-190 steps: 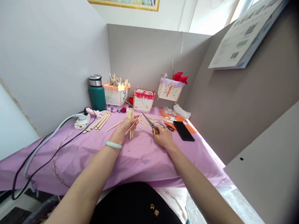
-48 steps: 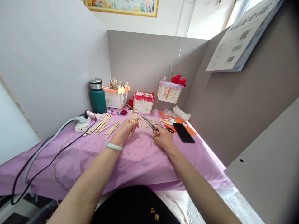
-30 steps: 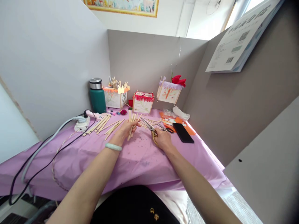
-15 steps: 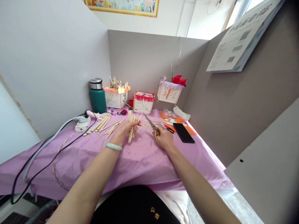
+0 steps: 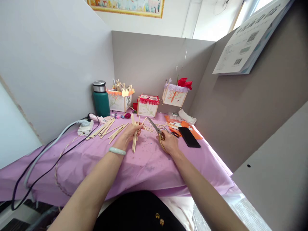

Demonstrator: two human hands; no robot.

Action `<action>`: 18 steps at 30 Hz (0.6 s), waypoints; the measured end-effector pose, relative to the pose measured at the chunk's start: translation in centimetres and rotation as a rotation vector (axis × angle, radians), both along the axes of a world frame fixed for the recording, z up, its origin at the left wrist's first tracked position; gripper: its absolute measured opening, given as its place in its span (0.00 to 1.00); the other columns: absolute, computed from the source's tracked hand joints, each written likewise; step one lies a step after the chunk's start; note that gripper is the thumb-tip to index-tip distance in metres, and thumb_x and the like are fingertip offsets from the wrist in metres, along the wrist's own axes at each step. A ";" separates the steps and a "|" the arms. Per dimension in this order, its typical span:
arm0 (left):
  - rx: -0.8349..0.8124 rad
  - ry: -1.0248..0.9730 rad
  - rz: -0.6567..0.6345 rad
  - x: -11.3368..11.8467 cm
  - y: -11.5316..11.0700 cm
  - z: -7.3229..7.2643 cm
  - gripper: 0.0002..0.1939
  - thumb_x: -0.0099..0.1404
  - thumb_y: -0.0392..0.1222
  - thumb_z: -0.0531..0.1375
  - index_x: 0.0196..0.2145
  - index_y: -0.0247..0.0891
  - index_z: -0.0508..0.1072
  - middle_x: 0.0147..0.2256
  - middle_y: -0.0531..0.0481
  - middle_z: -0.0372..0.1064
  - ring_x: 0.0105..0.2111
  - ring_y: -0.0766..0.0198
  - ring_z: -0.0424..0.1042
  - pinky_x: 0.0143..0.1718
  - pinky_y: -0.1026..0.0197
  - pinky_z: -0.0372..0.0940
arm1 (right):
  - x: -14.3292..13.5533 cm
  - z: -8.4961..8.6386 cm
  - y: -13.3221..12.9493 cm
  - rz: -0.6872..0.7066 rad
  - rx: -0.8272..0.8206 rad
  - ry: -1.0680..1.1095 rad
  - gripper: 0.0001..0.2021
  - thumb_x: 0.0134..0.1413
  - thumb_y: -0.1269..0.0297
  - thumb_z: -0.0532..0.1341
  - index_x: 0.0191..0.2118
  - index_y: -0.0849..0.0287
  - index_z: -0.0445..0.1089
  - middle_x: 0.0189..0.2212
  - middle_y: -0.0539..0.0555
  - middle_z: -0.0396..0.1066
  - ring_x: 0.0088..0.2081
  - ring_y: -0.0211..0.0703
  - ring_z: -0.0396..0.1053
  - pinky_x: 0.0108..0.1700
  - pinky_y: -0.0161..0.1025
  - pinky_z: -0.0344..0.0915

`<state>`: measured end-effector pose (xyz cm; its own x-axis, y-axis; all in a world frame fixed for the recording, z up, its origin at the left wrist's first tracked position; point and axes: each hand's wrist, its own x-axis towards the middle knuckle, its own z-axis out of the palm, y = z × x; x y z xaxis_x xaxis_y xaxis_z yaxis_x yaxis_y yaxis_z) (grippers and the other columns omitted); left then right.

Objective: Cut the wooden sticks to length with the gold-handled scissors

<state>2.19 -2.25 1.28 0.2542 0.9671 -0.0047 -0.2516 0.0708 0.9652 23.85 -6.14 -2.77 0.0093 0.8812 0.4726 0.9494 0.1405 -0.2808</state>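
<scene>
**Over the lilac-draped desk, left hand on sticks, right hand on scissors**

And look at that bundle! Six seconds back it stood tight and upright; now the sticks fan apart, their lower ends poking further below the left hand than they did half a second ago. Beside the left wrist, the loose sticks on the desk have grown from one or two showing to a small group. The scissors' tips, lower in view a second ago, are up again.

Now the pose: left forearm in from the lower left, pale bangle at the wrist, fingers curled firmly round the sticks, one of them slanting out up and to the right. Right forearm in from the lower right, the hand wrapped round the gold handles, blades angled away to the upper left. Those tips sit right by the slanting stick's end; touching or not, I can't tell! Black phone lying flat, just right of the right hand.
</scene>
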 end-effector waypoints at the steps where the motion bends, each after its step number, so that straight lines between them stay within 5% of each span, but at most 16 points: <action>1: -0.005 0.001 0.004 0.0 0.0 0.0 0.09 0.55 0.39 0.66 0.32 0.34 0.70 0.16 0.57 0.61 0.13 0.74 0.56 0.14 0.69 0.51 | 0.0 0.0 0.0 0.005 0.003 0.005 0.13 0.58 0.51 0.59 0.46 0.50 0.70 0.36 0.49 0.77 0.37 0.44 0.72 0.35 0.36 0.57; 13: 0.028 -0.090 0.011 -0.1 1.6 -1.2 0.21 0.49 0.33 0.67 0.43 0.34 0.72 0.23 0.56 0.67 0.14 0.76 0.57 0.13 0.70 0.50 | -0.3 0.2 -0.3 0.032 -0.003 -0.032 0.12 0.59 0.54 0.59 0.45 0.52 0.70 0.40 0.51 0.76 0.39 0.43 0.71 0.36 0.35 0.56; 18: 0.019 -0.100 0.012 -0.1 1.3 -1.0 0.18 0.51 0.34 0.66 0.42 0.34 0.73 0.25 0.54 0.68 0.15 0.75 0.58 0.13 0.70 0.50 | -0.3 0.1 -0.2 0.018 -0.005 -0.035 0.12 0.59 0.54 0.59 0.45 0.52 0.70 0.40 0.51 0.76 0.38 0.43 0.72 0.36 0.35 0.56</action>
<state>2.12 -0.93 0.23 0.2404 0.9699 0.0388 -0.3471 0.0486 0.9366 23.54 -6.30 -2.65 -0.0233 0.8833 0.4683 0.9560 0.1568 -0.2481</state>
